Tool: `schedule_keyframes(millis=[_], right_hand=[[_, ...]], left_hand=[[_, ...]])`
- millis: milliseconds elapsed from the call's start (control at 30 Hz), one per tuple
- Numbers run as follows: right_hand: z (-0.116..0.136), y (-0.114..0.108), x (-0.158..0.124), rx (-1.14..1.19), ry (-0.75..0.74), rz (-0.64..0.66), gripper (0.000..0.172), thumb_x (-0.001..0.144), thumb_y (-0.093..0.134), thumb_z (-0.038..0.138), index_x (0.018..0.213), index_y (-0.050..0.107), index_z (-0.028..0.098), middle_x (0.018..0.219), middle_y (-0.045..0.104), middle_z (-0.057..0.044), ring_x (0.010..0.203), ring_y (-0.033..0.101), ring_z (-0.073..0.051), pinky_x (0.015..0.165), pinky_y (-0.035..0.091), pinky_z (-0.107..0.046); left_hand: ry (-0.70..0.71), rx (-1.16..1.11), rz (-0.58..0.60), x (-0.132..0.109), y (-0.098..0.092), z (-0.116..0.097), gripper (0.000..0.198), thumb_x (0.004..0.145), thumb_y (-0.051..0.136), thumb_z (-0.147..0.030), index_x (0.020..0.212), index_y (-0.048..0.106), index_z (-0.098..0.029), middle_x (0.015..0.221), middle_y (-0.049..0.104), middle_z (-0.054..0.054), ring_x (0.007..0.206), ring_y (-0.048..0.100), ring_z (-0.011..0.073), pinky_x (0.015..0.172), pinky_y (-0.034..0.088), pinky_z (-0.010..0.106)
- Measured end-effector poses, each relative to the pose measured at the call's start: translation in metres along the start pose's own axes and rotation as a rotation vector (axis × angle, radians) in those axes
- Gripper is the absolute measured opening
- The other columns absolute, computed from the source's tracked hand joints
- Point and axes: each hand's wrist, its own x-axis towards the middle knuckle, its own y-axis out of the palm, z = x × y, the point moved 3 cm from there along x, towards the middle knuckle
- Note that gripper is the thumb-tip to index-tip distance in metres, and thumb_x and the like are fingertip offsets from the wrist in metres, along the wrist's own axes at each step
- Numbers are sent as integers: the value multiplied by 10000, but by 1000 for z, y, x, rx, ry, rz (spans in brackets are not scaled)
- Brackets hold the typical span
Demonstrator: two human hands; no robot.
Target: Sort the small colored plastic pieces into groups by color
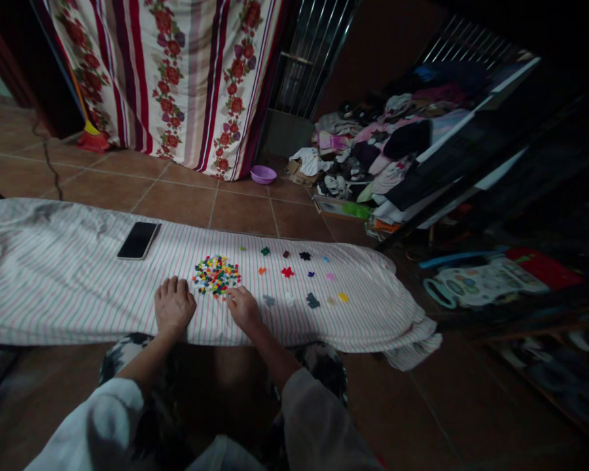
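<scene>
A mixed pile of small coloured pieces (214, 276) lies on the striped cloth (78, 288). At the pile's lower right edge, my right hand (244, 309) has its thumb and fingers pinched together; whatever is between them is too small to make out. My left hand (175, 304) rests on the cloth to the left of the pile, fingers stretched out and holding nothing. Right of the pile are several one-colour clusters, among them green (266, 251), red (287, 272), black (305, 256), orange (262, 270), dark grey (313, 300) and yellow (343, 297).
A phone (138, 241) lies on the cloth at the far left. Beyond the cloth are a floral curtain (186, 78), a purple bowl (264, 174) and a heap of clothes (377, 144) on the tiled floor. A red broom (93, 139) leans at the left.
</scene>
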Motion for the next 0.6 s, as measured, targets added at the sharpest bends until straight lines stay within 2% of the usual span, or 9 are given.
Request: schedule_keyframes(millis=[600], right_hand=[[7, -1, -4, -53, 44, 0, 135, 903, 543, 168, 955, 652, 227, 928, 645, -46, 939, 600, -201, 854, 472, -304]], left_hand=[[14, 10, -1, -1, -6, -2, 313, 872, 420, -256, 1092, 614, -149, 1281, 596, 185, 1243, 490, 328, 1022, 366, 484]])
